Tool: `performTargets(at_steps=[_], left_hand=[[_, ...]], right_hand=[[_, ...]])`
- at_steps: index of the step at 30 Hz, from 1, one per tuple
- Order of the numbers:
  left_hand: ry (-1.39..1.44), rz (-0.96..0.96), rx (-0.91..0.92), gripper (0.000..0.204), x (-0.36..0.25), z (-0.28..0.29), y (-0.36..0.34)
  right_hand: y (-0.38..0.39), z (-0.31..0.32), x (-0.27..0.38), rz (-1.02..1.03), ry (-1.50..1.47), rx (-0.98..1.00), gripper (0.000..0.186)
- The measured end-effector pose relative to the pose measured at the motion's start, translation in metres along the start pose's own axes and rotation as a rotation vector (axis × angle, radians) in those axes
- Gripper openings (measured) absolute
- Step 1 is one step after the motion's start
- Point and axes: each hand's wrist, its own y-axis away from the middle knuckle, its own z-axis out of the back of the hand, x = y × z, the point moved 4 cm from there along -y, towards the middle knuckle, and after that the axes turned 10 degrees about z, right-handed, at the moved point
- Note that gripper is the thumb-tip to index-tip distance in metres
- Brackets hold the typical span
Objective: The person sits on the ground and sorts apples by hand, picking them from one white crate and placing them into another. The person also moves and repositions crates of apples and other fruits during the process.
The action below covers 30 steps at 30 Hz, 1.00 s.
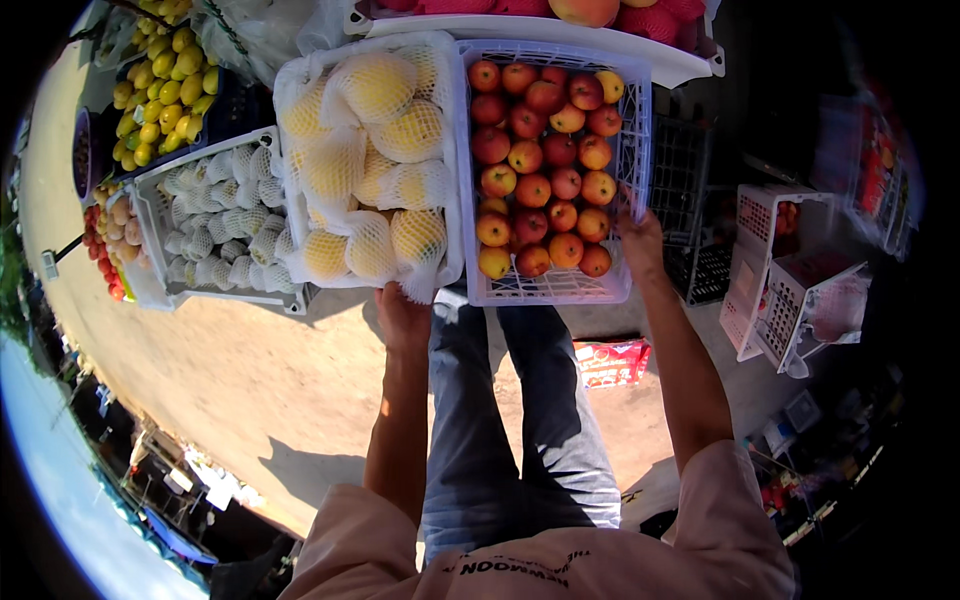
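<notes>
A pale purple plastic crate holds red-and-yellow apples in front of me. At its right side, my right hand is closed on the crate wall, fingers partly hidden by the edge. To its left stands a white crate of large yellow fruits in white foam nets. My left hand is at the near edge of that white crate, close to its right corner. Its fingers curl up against the edge beneath a hanging foam net, and their tips are hidden.
Left are a grey crate of small net-wrapped fruits and yellow fruits. A white box with pink-netted fruit stands behind. White baskets and black crates are at right; a red package lies on the ground.
</notes>
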Motion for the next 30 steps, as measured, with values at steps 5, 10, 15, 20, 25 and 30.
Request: performTargets(at_steps=[5,10,15,20,25,30], left_hand=[[-0.205,-0.146,-0.194,0.030,-0.019,0.019,-0.001],[-0.254,-0.189,-0.249,0.025,-0.016,0.024,-0.009],[-0.252,-0.157,-0.268,0.032,-0.016,0.030,0.004],[-0.313,-0.095,-0.215,0.035,-0.012,0.040,0.006],[-0.404,0.190,-0.060,0.037,0.005,0.044,0.059],[-1.021,0.277,-0.120,0.030,0.016,0.057,0.095]], right_hand=[[0.002,-0.009,0.010,-0.005,0.001,-0.022,0.038],[0.000,-0.004,0.002,0.010,-0.025,-0.069,0.037],[0.000,-0.011,0.001,0.012,-0.044,-0.113,0.038],[0.001,-0.011,0.008,-0.001,0.028,-0.089,0.035],[0.019,-0.003,0.033,0.089,0.190,-0.097,0.055],[0.100,0.040,0.027,0.155,0.342,-0.298,0.056]])
